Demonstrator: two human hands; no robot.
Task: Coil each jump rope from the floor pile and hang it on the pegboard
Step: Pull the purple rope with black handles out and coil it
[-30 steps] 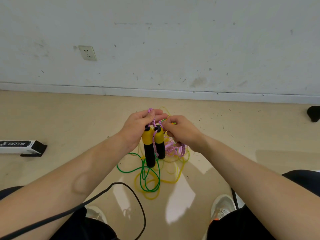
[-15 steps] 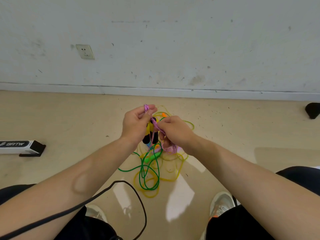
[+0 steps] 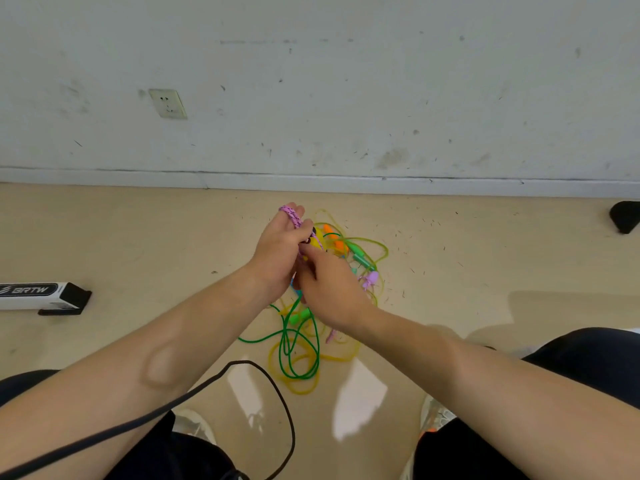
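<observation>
Two hands on pink rope [image 3: 291,215]; left hand [image 3: 277,251] grip holds its loop plus yellow handles [image 3: 317,241] as anchor. Right hand [image 3: 332,289] grip pinches it, likely wrapping.

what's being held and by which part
The pink jump rope: left hand grips its cord by the yellow handles; right hand grips the cord just below.

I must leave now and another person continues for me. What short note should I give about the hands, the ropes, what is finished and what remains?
Left hand: grips the pink rope, looped over its fingers, with a yellow handle.
Right hand: pinches the same rope beside the left.
Floor pile: green and yellow ropes, tangled, below the hands.
Done: pink rope picked up, coiling under way.
Left: finish this coil and hang it (pegboard not in view), then the pile.
</observation>
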